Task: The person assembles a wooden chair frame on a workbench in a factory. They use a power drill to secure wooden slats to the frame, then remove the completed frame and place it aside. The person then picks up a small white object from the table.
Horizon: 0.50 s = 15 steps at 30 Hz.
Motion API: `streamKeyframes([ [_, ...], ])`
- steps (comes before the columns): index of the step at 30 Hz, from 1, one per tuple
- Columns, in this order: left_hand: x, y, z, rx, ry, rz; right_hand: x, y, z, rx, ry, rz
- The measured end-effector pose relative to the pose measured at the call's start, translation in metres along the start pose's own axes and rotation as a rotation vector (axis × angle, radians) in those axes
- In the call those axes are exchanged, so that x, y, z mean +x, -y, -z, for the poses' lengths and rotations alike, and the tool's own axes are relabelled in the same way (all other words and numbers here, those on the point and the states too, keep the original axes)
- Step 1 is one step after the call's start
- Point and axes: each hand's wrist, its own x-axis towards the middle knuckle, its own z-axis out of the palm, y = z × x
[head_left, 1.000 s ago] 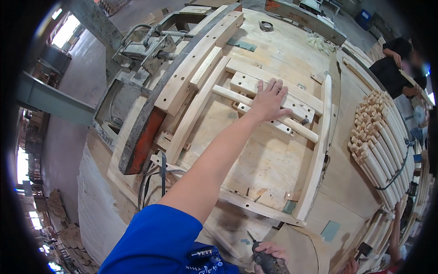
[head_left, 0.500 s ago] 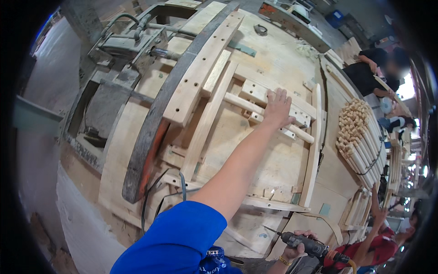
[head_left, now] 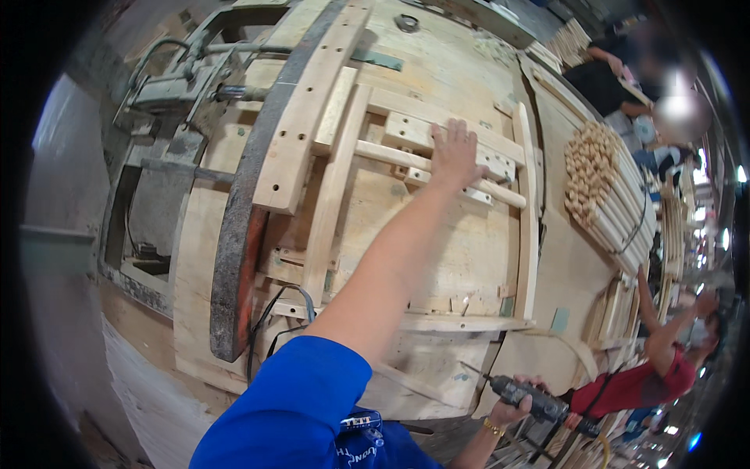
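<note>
Workshop, plywood table (head_left: 437, 234). Left hand (head_left: 455, 152) flat, unclenched, pressing rails of wooden frame (head_left: 406, 148) beneath it. Right hand (head_left: 519, 399) grips drill (head_left: 539, 402), well below frame. Frame laid out; fastening apparently not begun.

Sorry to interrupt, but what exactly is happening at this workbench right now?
A person in a blue shirt is working at a wooden assembly jig. Their left hand presses flat on the wooden crosspieces of a frame laid in the jig, while their right hand grips a power drill low near the jig's front edge, away from the frame. A bundle of wooden dowels lies to the right, and another person in red works nearby.
</note>
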Motion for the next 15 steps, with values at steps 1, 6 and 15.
streamKeyframes([
  [1, 0.000, -0.001, -0.003, -0.014, -0.031, -0.009, -0.001, -0.001, -0.001, -0.007, 0.026, 0.013],
  [6, -0.005, 0.024, -0.002, -0.080, -0.003, -0.198, 0.017, 0.001, -0.023, -0.004, 0.386, 0.049],
  [15, -0.045, 0.012, 0.013, 0.199, 0.083, -0.325, 0.033, -0.001, -0.031, -0.026, 0.723, -0.002],
])
